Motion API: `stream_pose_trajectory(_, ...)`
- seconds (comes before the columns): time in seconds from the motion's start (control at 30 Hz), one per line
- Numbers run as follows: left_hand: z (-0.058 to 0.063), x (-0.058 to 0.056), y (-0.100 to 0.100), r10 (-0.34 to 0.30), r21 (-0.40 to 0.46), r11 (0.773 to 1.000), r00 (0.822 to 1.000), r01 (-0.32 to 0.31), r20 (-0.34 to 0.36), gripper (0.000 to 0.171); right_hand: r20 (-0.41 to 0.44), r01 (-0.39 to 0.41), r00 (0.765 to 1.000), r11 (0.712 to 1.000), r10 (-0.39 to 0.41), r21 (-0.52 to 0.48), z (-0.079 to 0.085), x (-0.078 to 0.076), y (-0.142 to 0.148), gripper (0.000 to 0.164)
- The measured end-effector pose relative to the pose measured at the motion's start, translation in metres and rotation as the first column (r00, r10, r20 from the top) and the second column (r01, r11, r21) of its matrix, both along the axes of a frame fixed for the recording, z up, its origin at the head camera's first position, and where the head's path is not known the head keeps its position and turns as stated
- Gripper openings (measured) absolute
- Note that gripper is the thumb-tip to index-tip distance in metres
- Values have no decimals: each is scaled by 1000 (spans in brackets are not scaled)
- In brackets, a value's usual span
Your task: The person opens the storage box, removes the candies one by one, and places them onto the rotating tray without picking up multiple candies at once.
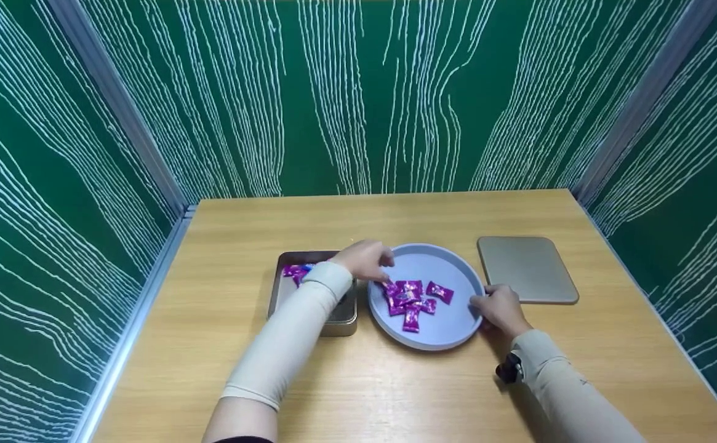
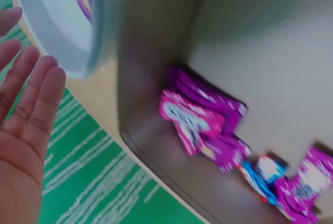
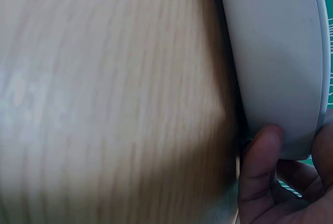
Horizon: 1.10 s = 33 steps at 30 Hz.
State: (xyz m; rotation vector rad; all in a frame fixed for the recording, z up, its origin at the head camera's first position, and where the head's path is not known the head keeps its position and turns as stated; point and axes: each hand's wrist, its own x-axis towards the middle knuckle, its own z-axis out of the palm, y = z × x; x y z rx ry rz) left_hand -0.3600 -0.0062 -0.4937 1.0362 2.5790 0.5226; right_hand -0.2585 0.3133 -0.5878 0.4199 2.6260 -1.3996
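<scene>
A round, pale grey-blue tray (image 1: 444, 326) with a raised wall holds several purple-wrapped candies (image 1: 408, 292), mostly heaped toward its left side. My right hand (image 1: 501, 309) grips the tray at its right edge, thumb over the rim; its fingers (image 3: 263, 153) lie against the outer wall in the right wrist view. My left hand (image 1: 364, 259) is over the tray's left rim, near the heap. In the left wrist view its fingers (image 2: 49, 91) are extended, with nothing between them. Left of the tray, a rectangular metal tin (image 1: 343, 329) contains purple candies (image 2: 208, 114) and a blue-and-red wrapper (image 2: 260, 177).
A flat metal lid (image 1: 527, 271) lies on the wooden table (image 1: 389, 394) to the right of the tray. My left forearm crosses over the tin and hides part of it. Green panels with white lines (image 1: 333, 98) stand behind the table and at both sides.
</scene>
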Motion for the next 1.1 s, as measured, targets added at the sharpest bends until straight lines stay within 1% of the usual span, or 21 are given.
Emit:
stream_pose_trajectory(0.2, 3, -4, -30, 63, 24, 998, 998, -63, -1, 29, 14, 8, 1000, 1000, -9, 8, 1, 0, -1, 54)
stream_pose_trajectory(0.33, 2, -6, -48, 85, 20, 996, 996, -84, -14, 28, 6, 13, 1000, 1000, -13, 2, 1, 1, -1, 55)
stream_pose_trajectory(0.4, 0, -8, -56, 95, 23, 995, 995, -95, -15, 28, -11, 14, 1000, 1000, -14, 10, 0, 1, 0, 52)
stream_pose_trajectory(0.5, -6, -9, -67, 110, 30, 994, 994, -109, -9, 22, -32, 10, 999, 1000, -10, 21, 0, 1, 0, 48)
stream_pose_trajectory(0.6, -14, -9, -77, 127, 22, 992, 992, -127, -8, 17, -30, 1, 1000, 1000, -1, 18, 0, 1, -1, 47)
stream_pose_trajectory(0.67, -19, -10, -82, 144, 7, 990, 990, -144, 1, 17, -21, -1, 1000, 1000, 1, 12, 0, 0, 0, 49)
stream_pose_trajectory(0.8, -27, -13, -88, 181, -34, 983, 983, -180, 25, 27, -7, 1, 1000, 1000, -1, 16, 0, 0, -1, 48)
stream_pose_trajectory(0.9, -31, -14, -90, 202, -69, 977, 979, -200, 29, 35, 0, -3, 1000, 1000, 3, 20, 1, 0, -1, 46)
stream_pose_trajectory(1.03, -36, -16, -90, 216, -107, 971, 976, -213, 20, 36, 5, -3, 1000, 1000, 3, 18, 3, 0, -1, 46)
stream_pose_trajectory(1.1, -38, -17, -89, 210, -120, 971, 978, -207, 13, 35, 11, 2, 1000, 1000, -2, 14, 3, 0, -1, 47)
